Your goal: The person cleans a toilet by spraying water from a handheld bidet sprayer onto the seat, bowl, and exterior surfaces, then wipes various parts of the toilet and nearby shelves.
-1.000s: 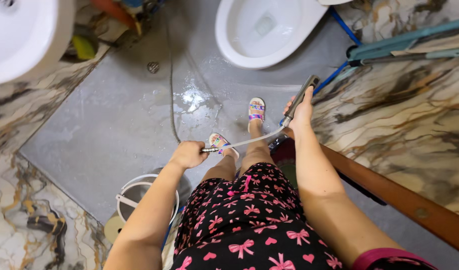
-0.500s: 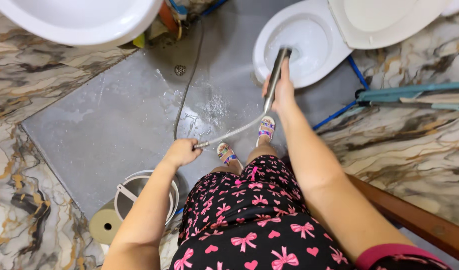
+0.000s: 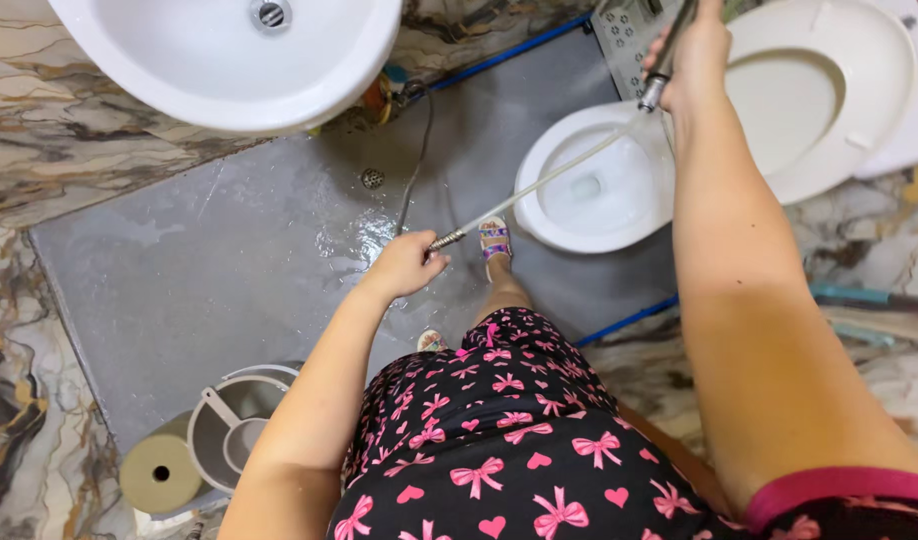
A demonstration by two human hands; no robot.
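Nearest the camera, a grey bucket (image 3: 241, 425) with a roll (image 3: 160, 473) beside it stands on the wet grey floor (image 3: 209, 270), well to the left of the toilet bowl (image 3: 596, 190). Further out, the left hand (image 3: 407, 265) hangs just left of the toilet bowl, its fingers (image 3: 426, 262) curled tight around the metal hose (image 3: 539, 183) near its ribbed end. From there the hose runs taut across the rim of the toilet bowl up to the spray handle (image 3: 669, 50). The right hand (image 3: 691, 55) is raised above the far side of the toilet bowl, in front of the lifted toilet seat (image 3: 809, 110), fingers wrapped closed around the spray handle. A sandalled foot (image 3: 495, 238) stands against the bowl's near-left edge. A white sink (image 3: 239, 60) juts out far left of the toilet bowl.
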